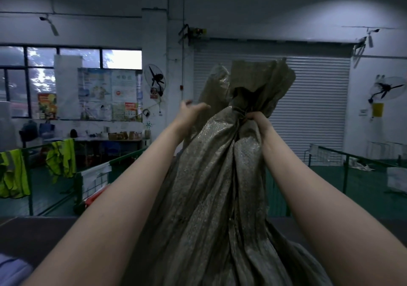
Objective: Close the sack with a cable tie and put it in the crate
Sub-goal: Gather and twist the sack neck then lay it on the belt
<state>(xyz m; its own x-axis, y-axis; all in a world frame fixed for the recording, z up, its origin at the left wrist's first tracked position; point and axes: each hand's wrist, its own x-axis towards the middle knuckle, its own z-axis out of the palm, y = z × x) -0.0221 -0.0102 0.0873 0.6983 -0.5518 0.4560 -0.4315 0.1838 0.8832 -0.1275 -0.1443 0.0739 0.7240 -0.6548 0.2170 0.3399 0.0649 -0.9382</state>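
A large grey-brown woven sack (211,186) is held up in front of me, its neck gathered and its loose top flaring above. My right hand (256,118) is clenched on the gathered neck. My left hand (190,111) is at the sack's left side near the neck, fingers partly spread against the fabric; whether it grips is unclear. No cable tie can be made out at the neck. A green wire-mesh crate (97,175) stands low on the left behind my left arm.
Yellow-green safety vests (61,160) hang on a rail at the left. A green railing (348,160) runs at the right. A shut roller door (308,100) is straight ahead. A dark surface (39,230) lies below my arms.
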